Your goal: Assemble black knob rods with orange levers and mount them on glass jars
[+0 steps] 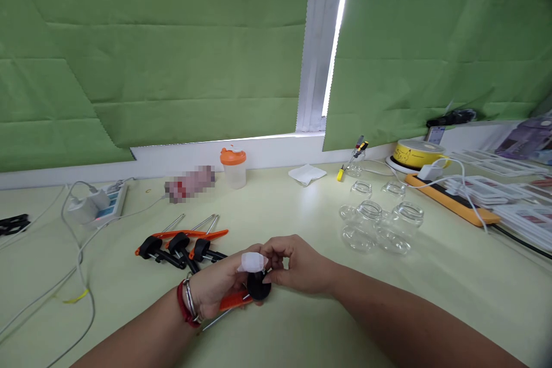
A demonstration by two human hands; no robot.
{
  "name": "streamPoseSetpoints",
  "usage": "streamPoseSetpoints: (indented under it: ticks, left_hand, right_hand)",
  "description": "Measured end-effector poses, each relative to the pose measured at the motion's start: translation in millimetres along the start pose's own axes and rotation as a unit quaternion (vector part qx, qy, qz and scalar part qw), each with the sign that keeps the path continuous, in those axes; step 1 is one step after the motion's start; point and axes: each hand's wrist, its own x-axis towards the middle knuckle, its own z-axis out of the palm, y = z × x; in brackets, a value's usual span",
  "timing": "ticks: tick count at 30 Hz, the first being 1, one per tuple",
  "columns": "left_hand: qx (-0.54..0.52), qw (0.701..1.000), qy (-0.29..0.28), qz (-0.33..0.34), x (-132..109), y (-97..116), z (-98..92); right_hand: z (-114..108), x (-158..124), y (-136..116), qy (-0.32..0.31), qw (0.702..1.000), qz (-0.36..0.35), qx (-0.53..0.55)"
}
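My left hand [219,287] is wrapped around a part with an orange handle [235,301], a round black cap [259,286] and a thin metal rod [217,319]. A whitish translucent piece [252,262] lies over the left thumb area; I cannot tell whether it is a wrapping or a loose piece. My right hand [297,264] has its fingers pinched together right at the black cap and the whitish piece; what is between the fingertips is hidden. Left of the hands lie several similar parts [179,247] with black caps, orange handles and metal rods.
Several clear glass jars [368,224] stand at the right. Behind are an orange-lidded cup [233,168], a white paper [307,173] and screwdrivers [353,155] in a jar. Cables and a power strip [107,207] lie left; an orange power strip [452,201] lies right.
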Motion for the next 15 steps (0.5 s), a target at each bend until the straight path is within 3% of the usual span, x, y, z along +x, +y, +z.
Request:
streamPoseSetpoints:
  ticks: [15]
  left_hand:
    - [0.015, 1.0, 0.014, -0.01, 1.4, -0.2, -0.7]
  right_hand:
    - [3.0, 1.5, 2.3, -0.005, 0.997, 0.032, 0.071]
